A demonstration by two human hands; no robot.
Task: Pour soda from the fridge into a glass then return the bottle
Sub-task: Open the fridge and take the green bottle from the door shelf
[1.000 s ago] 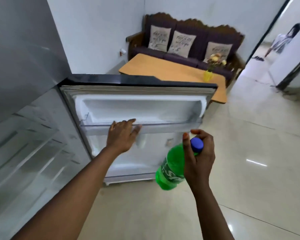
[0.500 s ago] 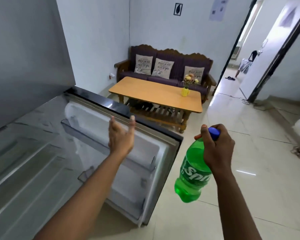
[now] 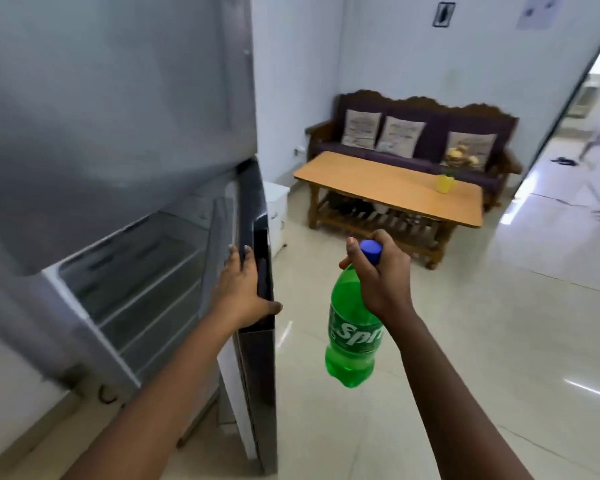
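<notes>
The fridge (image 3: 118,133) stood on my left, and its lower door (image 3: 257,306) was almost shut, with only a narrow gap that showed the shelves inside. My left hand (image 3: 241,292) was flat against the edge of this door, fingers stretched upward and thumb hooked around the outer face, so it pressed the door and grasped nothing. The bottle (image 3: 352,327) hung to the right of that door, well apart from it, and my right hand (image 3: 381,275) was the only hand near to it. This hand was clenched around the neck just under the blue cap (image 3: 371,251). The long axis of the bottle was nearly upright, the cap on top and the base toward the floor (image 3: 499,341), with a small lean. The bottle was green plastic, with a white label that I could read only partly, and it looked almost full. I saw no glass anywhere; the wooden table (image 3: 378,181) far ahead carried only a small yellow vase (image 3: 445,183).
</notes>
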